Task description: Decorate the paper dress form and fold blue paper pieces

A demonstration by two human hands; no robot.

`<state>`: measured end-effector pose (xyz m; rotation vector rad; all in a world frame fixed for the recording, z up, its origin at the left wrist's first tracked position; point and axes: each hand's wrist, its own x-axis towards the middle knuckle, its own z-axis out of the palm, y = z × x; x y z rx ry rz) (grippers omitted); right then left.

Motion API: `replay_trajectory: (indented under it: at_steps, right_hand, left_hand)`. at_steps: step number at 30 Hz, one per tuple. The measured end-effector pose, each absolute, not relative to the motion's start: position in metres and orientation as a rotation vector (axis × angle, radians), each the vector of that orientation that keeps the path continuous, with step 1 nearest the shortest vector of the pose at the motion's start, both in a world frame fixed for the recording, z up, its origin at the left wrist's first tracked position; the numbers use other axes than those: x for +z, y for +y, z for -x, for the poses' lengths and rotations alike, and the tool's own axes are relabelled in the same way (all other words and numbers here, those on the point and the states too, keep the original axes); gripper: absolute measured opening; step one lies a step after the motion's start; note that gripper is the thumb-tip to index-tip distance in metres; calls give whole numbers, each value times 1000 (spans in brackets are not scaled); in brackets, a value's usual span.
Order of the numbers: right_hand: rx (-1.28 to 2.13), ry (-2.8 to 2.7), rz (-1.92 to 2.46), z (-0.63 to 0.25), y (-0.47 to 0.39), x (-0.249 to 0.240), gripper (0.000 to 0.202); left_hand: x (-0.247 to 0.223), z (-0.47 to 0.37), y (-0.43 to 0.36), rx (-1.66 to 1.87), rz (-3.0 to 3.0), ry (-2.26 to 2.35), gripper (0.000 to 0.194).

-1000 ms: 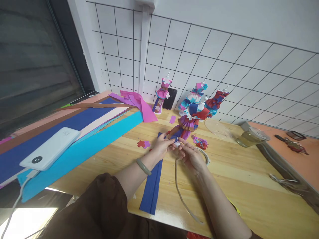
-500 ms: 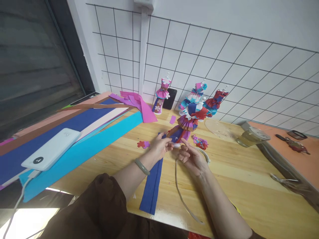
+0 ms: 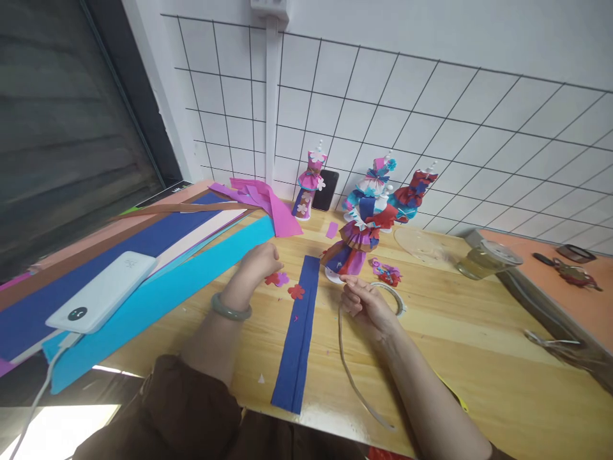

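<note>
Here, a ruffled, tiered purple-red-blue dress point(image 3: 358, 237) near curled right fingers point(image 3: 352, 295), left fingers point(image 3: 274, 254) by flowers point(image 3: 272, 278), both grips unclear.

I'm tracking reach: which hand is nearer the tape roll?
Right. The right hand is just beside the tape roll; the left hand is well away, beyond the blue strip.

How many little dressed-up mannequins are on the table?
4. A pink-topped mannequin stands by the black phone; a purple-skirted mannequin is in front, partly covering a white-skirted mannequin; a red-topped mannequin stands back right.
</note>
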<state>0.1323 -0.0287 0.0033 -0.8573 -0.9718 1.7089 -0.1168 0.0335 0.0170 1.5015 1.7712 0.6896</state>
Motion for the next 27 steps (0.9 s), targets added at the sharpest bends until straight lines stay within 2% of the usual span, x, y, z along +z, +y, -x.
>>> replay_trajectory:
  at_steps: [2, 9, 14, 27]
  right_hand:
    - [1708, -998, 880, -131, -30, 3, 21]
    - [1672, -1079, 963, -126, -33, -2, 24]
    - [1708, -1093, 969, -124, -36, -2, 24]
    - [1698, -1142, 951, -124, -39, 0, 20]
  left_hand:
    - [18, 120, 33, 601, -1582, 1789, 11]
    - [11, 112, 34, 366, -1711, 1690, 11]
    - [4, 109, 35, 331, -1773, 1638, 6]
    - [15, 111, 32, 608, -1720, 1482, 12]
